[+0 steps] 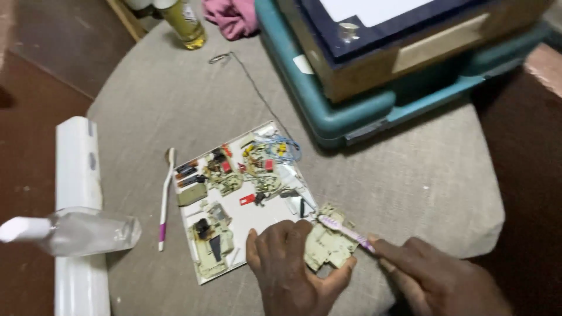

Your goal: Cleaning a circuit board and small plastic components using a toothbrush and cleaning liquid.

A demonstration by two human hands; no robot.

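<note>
My left hand (290, 266) grips a pale green circuit board (326, 241) at the near edge of a white tray (257, 213). My right hand (436, 278) holds a purple and white toothbrush (345, 231), its bristle head resting on the top of that board. The tray lies on a grey cloth-covered round table (175, 93) and carries several small circuit boards, red parts, batteries and coloured wires (281, 149).
A second white and purple toothbrush (165, 196) lies left of the tray. A clear plastic bottle (76, 232) lies across a white bar (76, 175) at left. A teal case (351, 111) with a box on it stands behind. A yellow bottle (184, 23), pink cloth (231, 16) and thin wire (252, 85) lie beyond.
</note>
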